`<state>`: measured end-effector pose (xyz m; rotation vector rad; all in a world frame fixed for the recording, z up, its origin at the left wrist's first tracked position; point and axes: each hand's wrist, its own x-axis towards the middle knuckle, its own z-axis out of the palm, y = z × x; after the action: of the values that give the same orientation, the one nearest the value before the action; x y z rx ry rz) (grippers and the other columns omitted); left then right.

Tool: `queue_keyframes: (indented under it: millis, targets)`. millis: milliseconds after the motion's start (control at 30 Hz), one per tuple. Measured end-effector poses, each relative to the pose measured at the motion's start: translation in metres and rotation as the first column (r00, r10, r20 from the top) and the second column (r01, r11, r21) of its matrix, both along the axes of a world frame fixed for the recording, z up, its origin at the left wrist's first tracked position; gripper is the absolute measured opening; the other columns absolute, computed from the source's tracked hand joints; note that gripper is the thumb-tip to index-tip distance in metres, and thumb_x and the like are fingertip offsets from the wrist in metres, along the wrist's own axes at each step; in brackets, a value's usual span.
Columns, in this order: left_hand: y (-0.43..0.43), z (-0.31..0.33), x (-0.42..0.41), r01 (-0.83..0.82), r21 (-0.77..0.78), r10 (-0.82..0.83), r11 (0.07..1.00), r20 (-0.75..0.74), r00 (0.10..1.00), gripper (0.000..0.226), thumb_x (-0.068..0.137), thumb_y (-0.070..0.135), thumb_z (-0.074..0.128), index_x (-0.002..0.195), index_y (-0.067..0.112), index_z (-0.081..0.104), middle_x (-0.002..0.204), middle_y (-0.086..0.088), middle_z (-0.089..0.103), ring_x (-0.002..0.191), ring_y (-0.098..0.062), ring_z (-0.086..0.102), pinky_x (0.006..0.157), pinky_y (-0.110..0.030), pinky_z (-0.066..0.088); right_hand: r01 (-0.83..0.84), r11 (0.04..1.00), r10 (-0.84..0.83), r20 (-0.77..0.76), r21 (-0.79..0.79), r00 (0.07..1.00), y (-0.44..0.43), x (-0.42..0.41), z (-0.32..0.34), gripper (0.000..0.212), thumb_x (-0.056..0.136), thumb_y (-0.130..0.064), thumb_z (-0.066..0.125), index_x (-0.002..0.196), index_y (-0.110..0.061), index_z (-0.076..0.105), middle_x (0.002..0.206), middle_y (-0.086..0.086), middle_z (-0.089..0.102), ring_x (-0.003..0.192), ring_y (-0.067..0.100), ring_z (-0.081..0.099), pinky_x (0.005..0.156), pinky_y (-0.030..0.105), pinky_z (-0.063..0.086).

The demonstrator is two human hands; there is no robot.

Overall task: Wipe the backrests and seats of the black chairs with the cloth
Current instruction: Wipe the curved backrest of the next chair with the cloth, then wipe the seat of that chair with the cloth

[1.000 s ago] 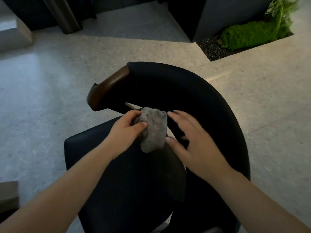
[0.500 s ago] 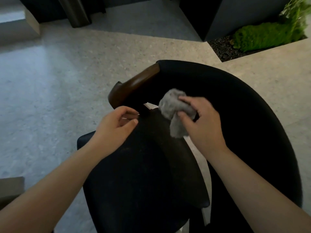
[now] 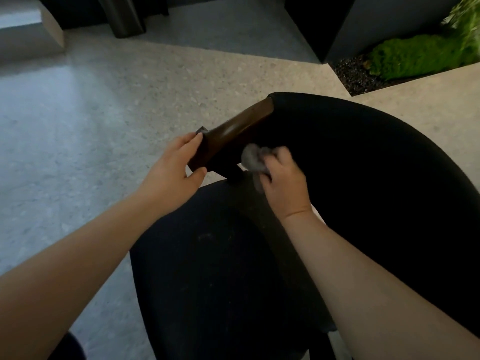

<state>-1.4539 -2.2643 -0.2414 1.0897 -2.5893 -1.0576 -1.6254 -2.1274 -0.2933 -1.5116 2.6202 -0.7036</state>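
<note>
- At the free end of the wooden armrest [image 3: 230, 135], the left hand [image 3: 172, 175] grips the wood, fingers over the top of the tip and thumb curled under it.
- Just beside that, under the armrest's inner edge, the right hand [image 3: 284, 184] clutches the grey cloth [image 3: 253, 160] bunched into a ball. Its fingers are curled round the cloth, and a loose tail hangs down below the palm.
- The cloth sits where the armrest meets the backrest [image 3: 363, 165], above the rear left corner of the seat [image 3: 220, 268]. Motion blur hides whether it touches the upholstery.
- The black chair [image 3: 389, 229] fills the lower middle of the view. Its curved backrest sweeps along the right side, and faint pale specks show on the seat's middle.
- Both bare forearms reach in from the bottom edge, one on either side of the seat.
- Speckled light floor [image 3: 104, 100] surrounds the chair.
- Toward the top right corner lies a planter bed [image 3: 350, 76] of dark gravel with green moss [image 3: 415, 58]; a dark column [image 3: 124, 16] stands at the top left.
</note>
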Motion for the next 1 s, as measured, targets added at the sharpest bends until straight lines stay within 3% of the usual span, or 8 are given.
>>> queue_keyframes:
  millis: [100, 233, 300, 433, 633, 733, 900, 1000]
  targets:
    - [0.002, -0.003, -0.002, -0.015, -0.002, 0.015, 1.0, -0.046, 0.999, 0.066, 0.096, 0.015, 0.057, 0.154, 0.021, 0.027, 0.15, 0.006, 0.03, 0.129, -0.01, 0.04, 0.104, -0.022, 0.036, 0.144, 0.979, -0.168, 0.169, 0.148, 0.971, 0.01, 0.015, -0.008, 0.032, 0.092, -0.018, 0.062, 0.124, -0.015, 0.062, 0.128, 0.008, 0.049, 0.109, 0.022, 0.057, 0.093, 0.033, 0.048]
    - [0.004, -0.009, 0.002, -0.011, 0.002, 0.011, 1.0, -0.067, 0.998, 0.069, 0.095, 0.014, 0.058, 0.154, 0.025, 0.025, 0.15, 0.01, 0.026, 0.13, -0.004, 0.034, 0.103, -0.017, 0.031, 0.189, 0.937, -0.191, 0.021, -0.293, 0.981, 0.011, 0.006, 0.038, 0.035, 0.087, -0.021, 0.069, 0.12, -0.014, 0.065, 0.114, 0.009, 0.055, 0.096, 0.013, 0.055, 0.078, 0.019, 0.043]
    - [0.002, -0.01, 0.003, -0.013, 0.02, 0.014, 1.0, -0.077, 0.997, 0.068, 0.095, 0.014, 0.058, 0.154, 0.026, 0.025, 0.151, 0.011, 0.026, 0.132, -0.004, 0.032, 0.108, -0.02, 0.03, 0.216, 0.9, -0.258, -0.064, -0.378, 0.964, -0.006, -0.011, 0.061, 0.037, 0.089, -0.03, 0.066, 0.123, -0.016, 0.064, 0.115, 0.01, 0.056, 0.1, 0.017, 0.053, 0.081, 0.017, 0.035]
    - [0.001, -0.012, 0.003, -0.013, 0.038, 0.016, 0.999, -0.098, 0.995, 0.068, 0.095, 0.013, 0.058, 0.154, 0.027, 0.027, 0.151, 0.011, 0.027, 0.134, -0.004, 0.032, 0.109, -0.021, 0.03, 0.247, 0.907, -0.283, -0.058, -0.341, 0.957, -0.044, -0.006, 0.072, 0.039, 0.092, -0.038, 0.059, 0.124, -0.016, 0.064, 0.117, 0.008, 0.055, 0.103, 0.02, 0.05, 0.082, 0.019, 0.034]
    - [-0.01, -0.019, 0.031, -0.166, 0.073, 0.173, 0.983, -0.106, 0.979, 0.055, 0.097, 0.01, 0.053, 0.148, 0.024, 0.038, 0.149, 0.006, 0.039, 0.134, -0.01, 0.039, 0.107, -0.029, 0.037, -0.199, 0.965, 0.212, 0.061, -0.169, 0.975, -0.047, 0.062, 0.026, 0.025, 0.088, -0.019, 0.067, 0.111, -0.01, 0.067, 0.104, 0.005, 0.056, 0.091, 0.018, 0.056, 0.076, 0.036, 0.053]
    - [-0.017, -0.032, 0.068, -0.245, 0.1, 0.246, 0.964, 0.002, 0.969, 0.051, 0.098, 0.011, 0.053, 0.147, 0.021, 0.042, 0.148, 0.002, 0.042, 0.133, -0.015, 0.042, 0.104, -0.026, 0.036, -0.155, 0.962, 0.167, 0.034, -0.225, 0.985, -0.04, 0.062, 0.027, 0.026, 0.089, -0.019, 0.067, 0.114, -0.011, 0.067, 0.105, 0.005, 0.056, 0.092, 0.016, 0.056, 0.077, 0.032, 0.053]
    - [-0.025, -0.044, 0.102, -0.209, 0.095, 0.198, 0.973, 0.112, 0.974, 0.051, 0.097, 0.014, 0.056, 0.146, 0.023, 0.044, 0.149, 0.003, 0.041, 0.133, -0.017, 0.043, 0.106, -0.027, 0.036, 0.107, 0.94, -0.138, -0.074, -0.323, 0.988, -0.075, 0.043, 0.054, 0.037, 0.093, -0.032, 0.062, 0.126, -0.016, 0.063, 0.116, 0.005, 0.056, 0.1, 0.009, 0.051, 0.078, 0.013, 0.036]
    - [-0.025, -0.042, 0.108, -0.22, 0.106, 0.208, 0.97, 0.113, 0.972, 0.051, 0.096, 0.016, 0.056, 0.145, 0.024, 0.045, 0.148, 0.003, 0.042, 0.132, -0.016, 0.044, 0.108, -0.031, 0.038, -0.028, 0.977, -0.002, -0.14, -0.21, 0.99, -0.085, 0.065, 0.041, 0.037, 0.09, -0.032, 0.06, 0.122, -0.016, 0.065, 0.11, 0.004, 0.058, 0.095, 0.017, 0.053, 0.069, 0.02, 0.036]
